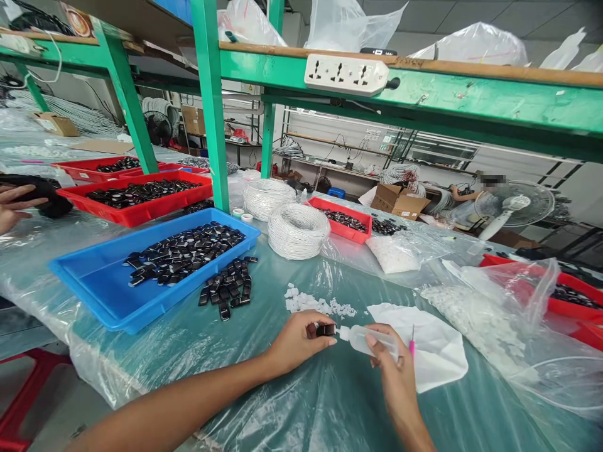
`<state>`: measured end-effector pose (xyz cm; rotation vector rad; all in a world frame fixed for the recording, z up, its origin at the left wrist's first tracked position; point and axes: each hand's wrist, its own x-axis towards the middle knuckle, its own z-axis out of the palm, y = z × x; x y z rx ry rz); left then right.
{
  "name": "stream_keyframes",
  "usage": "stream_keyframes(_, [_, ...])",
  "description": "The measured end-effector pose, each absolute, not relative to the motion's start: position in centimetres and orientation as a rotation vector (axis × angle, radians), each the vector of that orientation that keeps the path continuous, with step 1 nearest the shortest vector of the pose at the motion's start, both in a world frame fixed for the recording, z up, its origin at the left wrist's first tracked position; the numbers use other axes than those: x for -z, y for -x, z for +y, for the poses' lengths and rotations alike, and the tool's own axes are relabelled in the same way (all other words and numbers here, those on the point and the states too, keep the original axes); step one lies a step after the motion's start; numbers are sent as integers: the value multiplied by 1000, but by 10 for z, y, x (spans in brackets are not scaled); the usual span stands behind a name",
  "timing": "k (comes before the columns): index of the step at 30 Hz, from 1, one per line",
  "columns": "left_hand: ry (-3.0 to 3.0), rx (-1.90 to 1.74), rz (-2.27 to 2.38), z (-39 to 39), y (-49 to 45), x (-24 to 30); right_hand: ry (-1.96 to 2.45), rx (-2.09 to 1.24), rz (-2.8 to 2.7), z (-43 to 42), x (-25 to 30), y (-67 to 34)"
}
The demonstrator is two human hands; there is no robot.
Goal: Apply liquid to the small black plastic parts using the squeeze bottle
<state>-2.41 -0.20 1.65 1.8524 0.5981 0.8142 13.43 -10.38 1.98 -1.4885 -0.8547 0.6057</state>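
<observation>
My left hand (299, 342) pinches a small black plastic part (326, 329) between thumb and fingers. My right hand (393, 370) grips a small clear squeeze bottle (365, 339) lying sideways, its nozzle touching the black part. A thin pink tool (412, 344) sticks up by my right fingers. Just behind the hands lies a heap of small white pieces (315, 305). A loose pile of black parts (228, 289) sits to the left, beside a blue tray (103, 282) with many more.
White paper (436, 348) lies under my right hand. Two coils of white wire (298, 230) stand behind, with red trays (141, 210) of black parts and bags of white pieces (475, 314). Another person's hand (12, 204) is at far left. Green shelf posts (211, 107) rise from the table.
</observation>
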Motion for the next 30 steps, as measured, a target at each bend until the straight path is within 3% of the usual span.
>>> stream_keyframes(30, [-1945, -733, 535, -1, 24, -18, 1559, -388, -1011, -109, -31, -126])
